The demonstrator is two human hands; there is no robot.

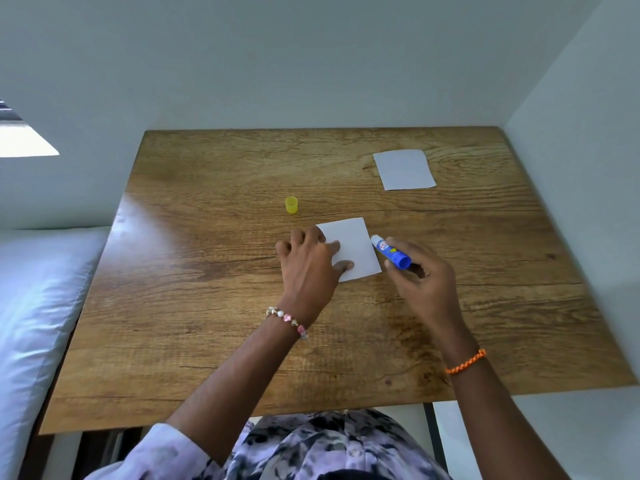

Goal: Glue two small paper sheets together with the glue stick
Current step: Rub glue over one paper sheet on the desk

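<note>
While the left hand (pixel 311 261) presses flat on the near sheet (pixel 356 247), fingers spread over its left half and pinning it to the worktop (pixel 207 306), the right hand (pixel 424 275) grips the glue stick (pixel 390 252), fingers and thumb curled round the blue barrel.

Stick lies tilted, long axis running from the hand up and leftward; white tip end points at the sheet's right edge, touching it or just beside it, cannot tell which. Blue base end sits toward the palm.

Key relation: the bare part of the sheet lies directly left of the stick's tip, between the two hands. Right hand nearer to it; left hand already on the paper as a hold-down.

Yellow cap (pixel 291 205) stands off the stick, beyond the left hand's fingertips, apart from the sheet.

Second sheet (pixel 403 169) lies well apart, beyond the right hand and slightly to its right, untouched.

Judgement: gluing about to start or under way; no glue trace discernible on the paper. Next stroke likely travels leftward toward the pinning fingers.
</note>
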